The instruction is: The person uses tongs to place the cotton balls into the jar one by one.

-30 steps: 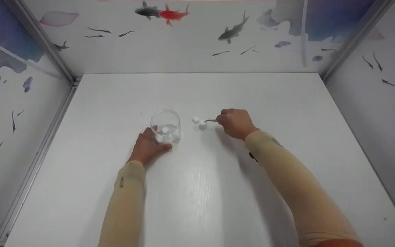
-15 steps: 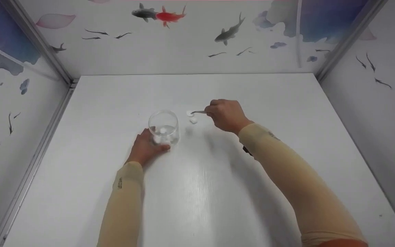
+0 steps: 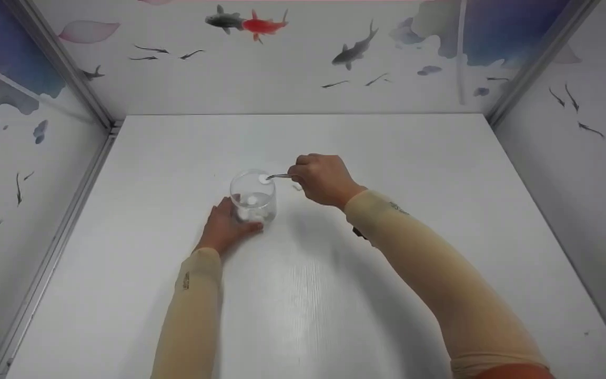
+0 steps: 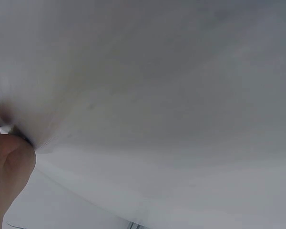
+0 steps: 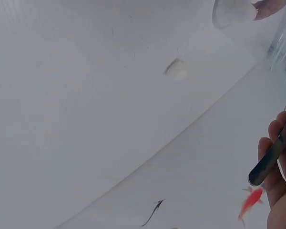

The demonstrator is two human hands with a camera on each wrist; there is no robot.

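In the head view a clear glass cup (image 3: 253, 189) stands on the table with several white cotton balls (image 3: 252, 213) inside. My left hand (image 3: 224, 227) grips its lower left side, thumb in front. Tweezers (image 3: 281, 176) are pinched in my right hand (image 3: 324, 179). Their tip holds one cotton ball (image 3: 264, 179) at the cup's right rim. Another cotton ball (image 5: 177, 70) lies on the table in the right wrist view, where the tweezers' rounded end shows along my fingers. The left wrist view gives only part of my hand (image 4: 12, 164).
The white table (image 3: 292, 295) is enclosed by a back wall (image 3: 292, 79) and side walls printed with fish. Grey metal frame posts (image 3: 71, 63) run up the corners.
My right hand has lifted a cotton ball with the tweezers and carried it left to the cup's rim. My left hand keeps its grip on the cup.
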